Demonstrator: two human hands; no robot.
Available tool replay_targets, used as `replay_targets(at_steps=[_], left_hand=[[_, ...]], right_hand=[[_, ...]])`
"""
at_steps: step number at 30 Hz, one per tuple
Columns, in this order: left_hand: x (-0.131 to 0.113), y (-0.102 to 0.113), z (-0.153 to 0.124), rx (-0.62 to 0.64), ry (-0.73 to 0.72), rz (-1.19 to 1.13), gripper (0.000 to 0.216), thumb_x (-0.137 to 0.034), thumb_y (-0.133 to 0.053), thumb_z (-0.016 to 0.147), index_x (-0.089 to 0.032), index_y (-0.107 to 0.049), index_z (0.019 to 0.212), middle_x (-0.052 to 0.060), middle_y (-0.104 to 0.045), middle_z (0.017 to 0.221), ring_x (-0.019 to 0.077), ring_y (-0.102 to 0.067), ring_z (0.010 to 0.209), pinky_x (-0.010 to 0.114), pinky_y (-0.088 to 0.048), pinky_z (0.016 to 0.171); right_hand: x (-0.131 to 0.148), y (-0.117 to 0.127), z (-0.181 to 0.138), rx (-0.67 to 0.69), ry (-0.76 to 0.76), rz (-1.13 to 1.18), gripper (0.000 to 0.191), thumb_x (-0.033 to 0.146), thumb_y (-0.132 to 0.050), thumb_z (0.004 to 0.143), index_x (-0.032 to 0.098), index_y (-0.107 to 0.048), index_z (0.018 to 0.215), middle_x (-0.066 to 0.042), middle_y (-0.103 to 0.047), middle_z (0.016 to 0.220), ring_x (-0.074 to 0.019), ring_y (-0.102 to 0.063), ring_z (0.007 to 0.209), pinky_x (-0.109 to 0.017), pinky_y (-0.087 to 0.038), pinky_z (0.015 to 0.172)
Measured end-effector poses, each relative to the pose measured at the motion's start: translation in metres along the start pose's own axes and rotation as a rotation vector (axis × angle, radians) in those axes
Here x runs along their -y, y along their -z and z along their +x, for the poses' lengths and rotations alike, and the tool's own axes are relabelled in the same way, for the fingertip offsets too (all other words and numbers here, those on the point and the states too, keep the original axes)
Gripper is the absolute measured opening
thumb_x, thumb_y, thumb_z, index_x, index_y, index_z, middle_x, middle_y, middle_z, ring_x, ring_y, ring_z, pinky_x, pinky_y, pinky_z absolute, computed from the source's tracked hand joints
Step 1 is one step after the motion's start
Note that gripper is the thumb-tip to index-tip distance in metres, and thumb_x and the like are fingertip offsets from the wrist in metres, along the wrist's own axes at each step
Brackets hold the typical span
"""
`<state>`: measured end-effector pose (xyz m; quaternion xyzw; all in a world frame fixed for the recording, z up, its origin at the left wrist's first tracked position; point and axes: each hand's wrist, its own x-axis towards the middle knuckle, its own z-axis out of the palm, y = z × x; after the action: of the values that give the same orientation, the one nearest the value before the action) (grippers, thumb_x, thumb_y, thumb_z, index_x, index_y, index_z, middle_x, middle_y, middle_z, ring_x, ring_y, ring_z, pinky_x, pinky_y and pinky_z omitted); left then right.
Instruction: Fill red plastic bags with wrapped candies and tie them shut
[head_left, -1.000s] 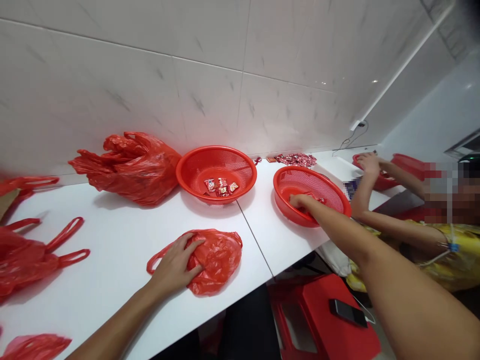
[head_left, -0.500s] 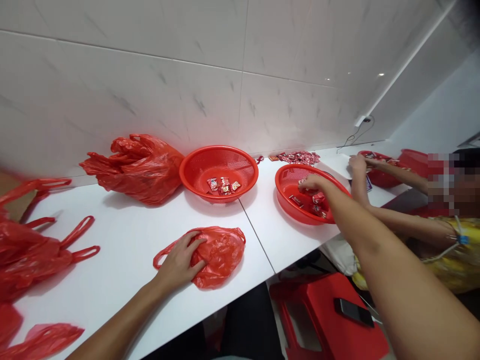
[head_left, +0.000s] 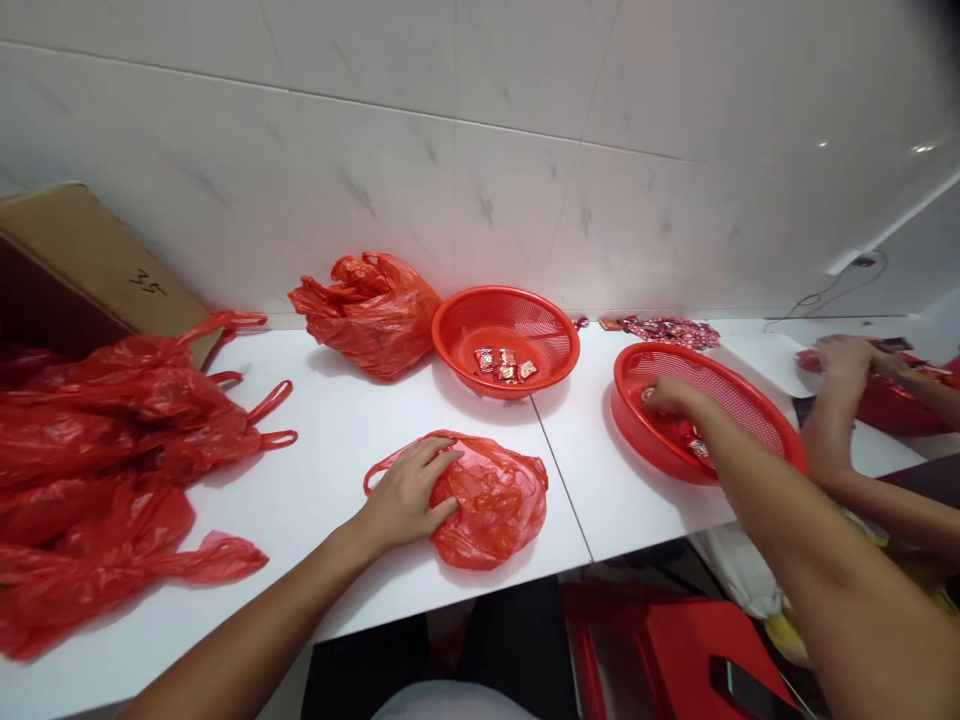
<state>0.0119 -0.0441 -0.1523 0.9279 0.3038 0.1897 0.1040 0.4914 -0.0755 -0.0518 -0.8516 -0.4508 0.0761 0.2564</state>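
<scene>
My left hand (head_left: 409,490) lies with fingers spread on a small red plastic bag (head_left: 491,500) at the table's front edge. My right hand (head_left: 666,397) is inside the right red basket (head_left: 742,400), fingers curled over small red packets (head_left: 696,445); what they hold is hidden. The middle red basket (head_left: 480,320) holds a few red and white packets (head_left: 504,364).
A heap of red bags (head_left: 105,450) lies at the left before a cardboard box (head_left: 82,260). Another stuffed red bag (head_left: 367,310) sits by the wall. Another person's hands (head_left: 847,360) work at a far red basket (head_left: 892,400). A red stool (head_left: 690,660) with a phone (head_left: 750,685) stands below.
The view has swung left, revealing the box and bag heap. My right hand lifted off the basket floor, then settled near its left side. My left hand has stayed on the bag.
</scene>
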Motion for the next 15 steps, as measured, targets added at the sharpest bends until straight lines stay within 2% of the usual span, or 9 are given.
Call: replay_targets(at_steps=[3,4,5,6,8,10,11,13,15], left_hand=[[0.001,-0.007,0.001,0.036,0.048,0.017,0.068,-0.032,-0.070,0.081,-0.018,-0.055,0.146,0.019,-0.053,0.153,0.0395,-0.050,0.142,0.059,-0.042,0.120],[0.001,-0.010,0.003,0.051,0.062,0.011,0.070,-0.032,-0.071,0.080,-0.018,-0.054,0.146,0.020,-0.052,0.153,0.0405,-0.050,0.142,0.060,-0.042,0.120],[0.000,-0.013,0.005,0.066,0.070,-0.001,0.072,-0.033,-0.072,0.079,-0.018,-0.053,0.147,0.020,-0.052,0.152,0.0411,-0.050,0.142,0.061,-0.041,0.120],[-0.001,-0.016,0.009,0.078,0.073,-0.017,0.074,-0.034,-0.073,0.079,-0.018,-0.052,0.148,0.020,-0.052,0.152,0.0416,-0.049,0.142,0.061,-0.041,0.120],[-0.003,-0.024,0.014,0.086,0.066,-0.046,0.078,-0.037,-0.074,0.078,-0.017,-0.049,0.150,0.021,-0.051,0.153,0.0429,-0.048,0.143,0.063,-0.040,0.120],[-0.004,-0.030,0.017,0.085,0.045,-0.062,0.086,-0.034,-0.075,0.076,-0.015,-0.043,0.154,0.023,-0.049,0.154,0.0429,-0.046,0.145,0.062,-0.040,0.121],[-0.002,-0.033,0.016,0.081,0.036,-0.061,0.090,-0.030,-0.075,0.075,-0.013,-0.040,0.156,0.024,-0.048,0.155,0.0428,-0.045,0.146,0.062,-0.039,0.121],[0.002,-0.037,0.012,0.075,0.024,-0.051,0.098,-0.024,-0.075,0.072,-0.013,-0.032,0.160,0.026,-0.045,0.158,0.0427,-0.043,0.149,0.062,-0.038,0.123],[0.007,-0.035,0.006,0.072,0.016,-0.043,0.103,-0.024,-0.077,0.073,-0.015,-0.027,0.162,0.025,-0.041,0.161,0.0436,-0.040,0.151,0.064,-0.037,0.123]], right_hand=[[0.017,0.018,-0.021,0.135,-0.006,0.017,0.024,0.020,-0.073,0.069,0.020,-0.072,0.093,-0.003,-0.067,0.061,-0.0211,-0.064,0.053,-0.038,-0.052,0.057],[0.028,0.020,-0.038,0.176,0.046,0.075,0.026,0.022,-0.074,0.069,0.023,-0.072,0.095,-0.003,-0.069,0.066,-0.0206,-0.065,0.056,-0.036,-0.052,0.057],[0.042,0.016,-0.060,0.239,0.166,0.207,0.024,0.024,-0.074,0.069,0.024,-0.071,0.093,-0.004,-0.071,0.073,-0.0205,-0.067,0.061,-0.034,-0.052,0.056],[0.058,0.008,-0.084,0.351,0.268,0.376,0.025,0.025,-0.074,0.068,0.024,-0.071,0.093,-0.004,-0.073,0.079,-0.0213,-0.068,0.066,-0.032,-0.052,0.056],[0.095,-0.025,-0.133,0.597,0.435,0.532,0.025,0.027,-0.072,0.069,0.024,-0.070,0.093,-0.002,-0.073,0.085,-0.0209,-0.068,0.072,-0.031,-0.053,0.061],[0.128,-0.071,-0.169,0.703,0.589,0.458,0.022,0.023,-0.072,0.068,0.024,-0.070,0.090,0.001,-0.072,0.087,-0.0204,-0.068,0.081,-0.030,-0.053,0.072],[0.140,-0.096,-0.179,0.722,0.603,0.387,0.021,0.023,-0.073,0.068,0.025,-0.070,0.089,0.001,-0.073,0.087,-0.0212,-0.068,0.084,-0.030,-0.053,0.074],[0.152,-0.138,-0.185,0.720,0.503,0.251,0.027,0.025,-0.076,0.068,0.024,-0.072,0.095,-0.001,-0.075,0.096,-0.0238,-0.069,0.091,-0.031,-0.053,0.077],[0.153,-0.164,-0.177,0.701,0.351,0.172,0.041,0.028,-0.078,0.069,0.023,-0.072,0.110,-0.004,-0.076,0.105,-0.0265,-0.070,0.095,-0.033,-0.053,0.078]])
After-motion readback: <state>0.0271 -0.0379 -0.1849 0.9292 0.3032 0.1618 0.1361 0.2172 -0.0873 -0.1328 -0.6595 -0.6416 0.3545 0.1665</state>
